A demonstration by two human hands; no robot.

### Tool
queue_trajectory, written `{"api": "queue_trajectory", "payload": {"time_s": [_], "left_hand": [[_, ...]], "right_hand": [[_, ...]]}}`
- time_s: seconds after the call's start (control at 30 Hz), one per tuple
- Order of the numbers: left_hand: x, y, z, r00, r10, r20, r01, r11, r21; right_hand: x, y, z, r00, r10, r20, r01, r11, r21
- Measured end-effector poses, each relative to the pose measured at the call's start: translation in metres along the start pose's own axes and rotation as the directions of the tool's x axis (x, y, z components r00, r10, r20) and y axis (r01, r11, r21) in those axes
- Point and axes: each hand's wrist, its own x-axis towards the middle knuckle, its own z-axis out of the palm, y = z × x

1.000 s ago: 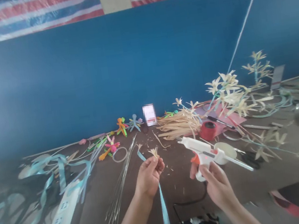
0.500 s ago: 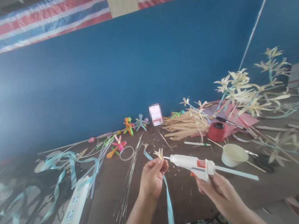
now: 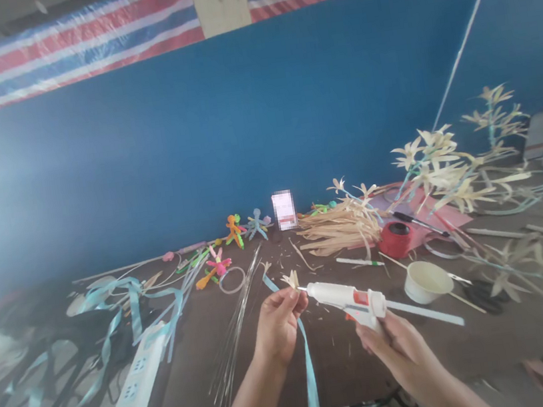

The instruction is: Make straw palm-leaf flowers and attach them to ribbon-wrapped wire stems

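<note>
Between the fingertips of my left hand (image 3: 280,320) is a small cream flower (image 3: 291,279), its petals pointing up. A light blue ribbon (image 3: 310,380) hangs down beside that hand, and part of it shows above the fingers. My right hand (image 3: 397,344) is wrapped round the handle of a white glue gun (image 3: 348,299), which points left. Its nozzle is at the flower's base, close to my left fingertips; whether they touch is too small to tell. A long glue stick (image 3: 425,312) sticks out of the gun's back.
On the right are a cream cup (image 3: 426,281), black scissors (image 3: 486,294), red tape (image 3: 396,238), tan strips (image 3: 338,228) and cream flowers (image 3: 442,173). Thin wires (image 3: 238,323), a white power strip (image 3: 138,387) and pipe-cleaner figures (image 3: 219,262) lie left.
The glue gun has shifted slightly left, and its nozzle is nearer the base of the flower. My left hand still holds the flower. The whole view has shifted a little.
</note>
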Motion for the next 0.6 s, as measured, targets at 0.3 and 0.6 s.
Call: {"api": "queue_trajectory", "payload": {"time_s": [0.3, 0.6], "left_hand": [[0.0015, -0.0016, -0.0050, 1.000, 0.025, 0.010, -0.025, 1.000, -0.011], [0.0020, -0.0002, -0.0053, 0.998, 0.042, 0.040, -0.042, 0.999, 0.005]], "right_hand": [[-0.0025, 0.0013, -0.0061, 0.996, 0.008, 0.086, 0.005, 0.988, -0.152], [-0.0007, -0.0008, -0.0058, 0.993, 0.019, 0.114, 0.006, 0.975, -0.221]]}}
